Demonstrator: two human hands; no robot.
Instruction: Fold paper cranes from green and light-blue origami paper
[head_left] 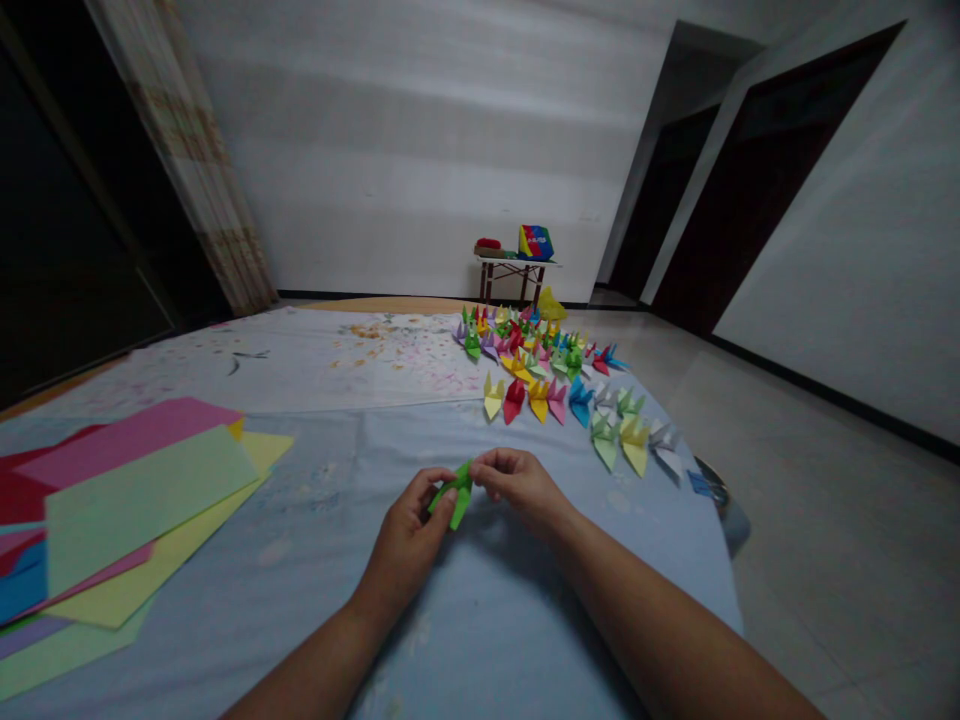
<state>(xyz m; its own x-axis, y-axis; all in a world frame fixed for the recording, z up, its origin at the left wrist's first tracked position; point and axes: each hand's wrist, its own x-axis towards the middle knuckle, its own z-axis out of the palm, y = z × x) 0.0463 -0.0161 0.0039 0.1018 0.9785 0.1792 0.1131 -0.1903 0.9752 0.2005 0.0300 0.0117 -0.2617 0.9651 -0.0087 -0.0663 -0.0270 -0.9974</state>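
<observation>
Over blue cloth (315, 520), left hand (409, 540) and right hand (521, 485) both pinch green folded paper (454, 495), probably half-made crane

green paper (459, 508) half hidden, sheets (142, 500) cropped left

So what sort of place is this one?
Likely a room in a home, set up for origami: a blue cloth, rows of folded paper figures, stacked coloured sheets, a small table by the wall. The left hand and right hand pinch a green folded piece.
</observation>
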